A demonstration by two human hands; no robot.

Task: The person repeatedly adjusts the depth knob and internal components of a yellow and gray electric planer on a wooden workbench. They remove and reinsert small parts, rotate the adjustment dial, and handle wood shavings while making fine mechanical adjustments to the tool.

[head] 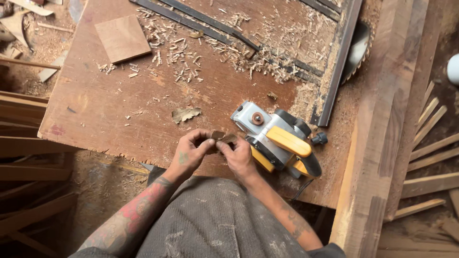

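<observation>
Both hands are pinching a small wood chip (pixel 222 137) over the worktop (pixel 95 110) edge, left hand (pixel 191 154) and right hand (pixel 237 155) each closing fingertips on it. Beside the planer (pixel 277 141), it is looking light, thin and brittle, best held by its edges.

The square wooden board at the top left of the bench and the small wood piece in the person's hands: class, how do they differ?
The square wooden board lies flat and untouched on the bench; the small wood piece is pinched between the left hand and right hand. The board is far larger than the piece. The board shows a smooth, even reddish-brown face; the piece looks darker and rough-edged. Both are wood.
</observation>
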